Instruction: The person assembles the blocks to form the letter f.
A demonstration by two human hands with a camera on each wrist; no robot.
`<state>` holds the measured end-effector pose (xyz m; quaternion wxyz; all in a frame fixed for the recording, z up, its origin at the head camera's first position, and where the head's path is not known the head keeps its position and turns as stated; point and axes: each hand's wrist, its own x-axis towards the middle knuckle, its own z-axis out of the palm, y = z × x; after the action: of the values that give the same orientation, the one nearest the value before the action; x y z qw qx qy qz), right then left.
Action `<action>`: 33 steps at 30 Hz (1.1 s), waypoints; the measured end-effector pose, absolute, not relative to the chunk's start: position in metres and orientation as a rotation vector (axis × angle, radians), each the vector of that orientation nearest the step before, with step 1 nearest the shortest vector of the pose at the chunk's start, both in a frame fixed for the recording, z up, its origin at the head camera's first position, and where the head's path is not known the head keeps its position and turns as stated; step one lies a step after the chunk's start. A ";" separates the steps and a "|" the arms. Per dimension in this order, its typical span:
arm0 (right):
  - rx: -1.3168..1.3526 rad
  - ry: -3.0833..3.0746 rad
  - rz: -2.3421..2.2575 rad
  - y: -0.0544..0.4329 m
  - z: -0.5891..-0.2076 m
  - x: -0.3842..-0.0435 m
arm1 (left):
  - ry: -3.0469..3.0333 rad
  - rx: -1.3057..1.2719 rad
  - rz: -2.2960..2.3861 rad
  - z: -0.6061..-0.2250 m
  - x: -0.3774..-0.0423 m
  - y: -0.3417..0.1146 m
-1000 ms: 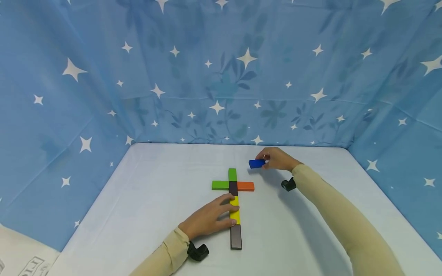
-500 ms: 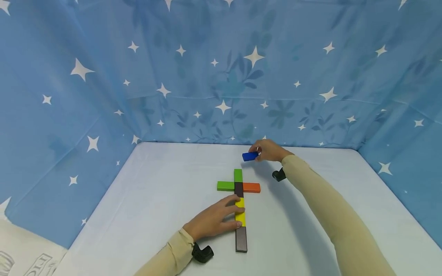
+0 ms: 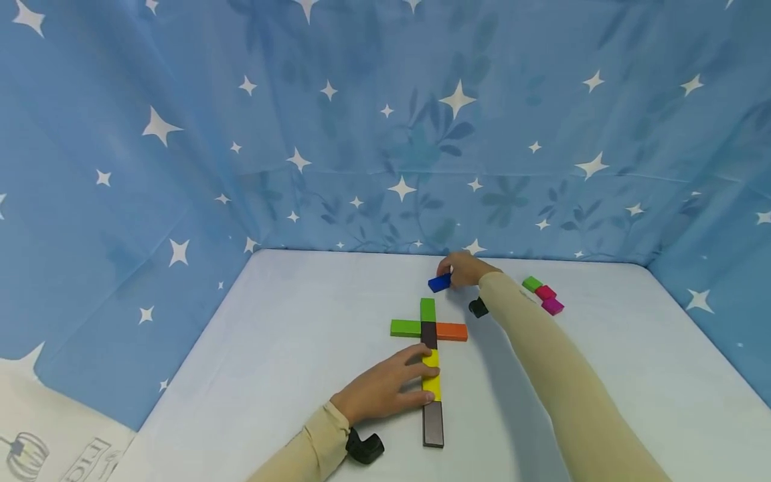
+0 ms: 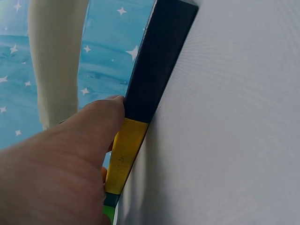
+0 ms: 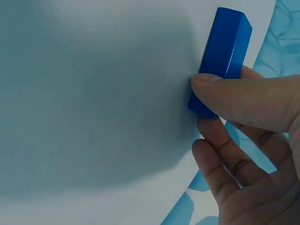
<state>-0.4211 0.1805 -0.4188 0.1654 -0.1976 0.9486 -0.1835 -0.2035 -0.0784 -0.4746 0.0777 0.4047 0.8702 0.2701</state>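
Observation:
In the head view, my right hand point(image 3: 466, 268) pinches a blue block point(image 3: 440, 282) at the far part of the table, beyond the cross of blocks. The right wrist view shows the thumb across the blue block point(image 5: 222, 44), fingers behind it. My left hand point(image 3: 385, 387) rests its spread fingertips on the yellow part point(image 3: 431, 387) of the cross's long stem. The left wrist view shows the thumb by the joint of the yellow block point(image 4: 125, 147) and a dark block point(image 4: 161, 61). A black block point(image 3: 429, 335) forms the crossing, with green point(image 3: 406, 328), orange point(image 3: 452, 332) and upper green point(image 3: 427, 309) blocks round it.
Right of my right forearm lie a green block point(image 3: 533, 284), a red block point(image 3: 545, 292) and a magenta block point(image 3: 552, 306). A starred blue curtain point(image 3: 361, 134) stands behind and beside the white table point(image 3: 289, 321).
My right hand has carried the blue block leftward to a spot beyond the cross's upper end and turned it slightly. My left hand has stayed on the stem. The loose blocks at right have come into sight.

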 end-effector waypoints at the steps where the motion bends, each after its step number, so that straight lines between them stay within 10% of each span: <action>1: -0.553 2.704 -0.529 0.181 -0.420 -0.421 | 2.609 1.220 0.805 -0.475 -0.203 -0.077; 33: -0.744 2.698 -0.581 0.165 -0.421 -0.404 | 2.595 1.202 0.822 -0.477 -0.203 -0.077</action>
<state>-0.4042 0.1652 -0.4206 0.1413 -0.2576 0.9345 -0.2011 -0.2032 -0.0765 -0.4767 0.0828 0.4025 0.8691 0.2754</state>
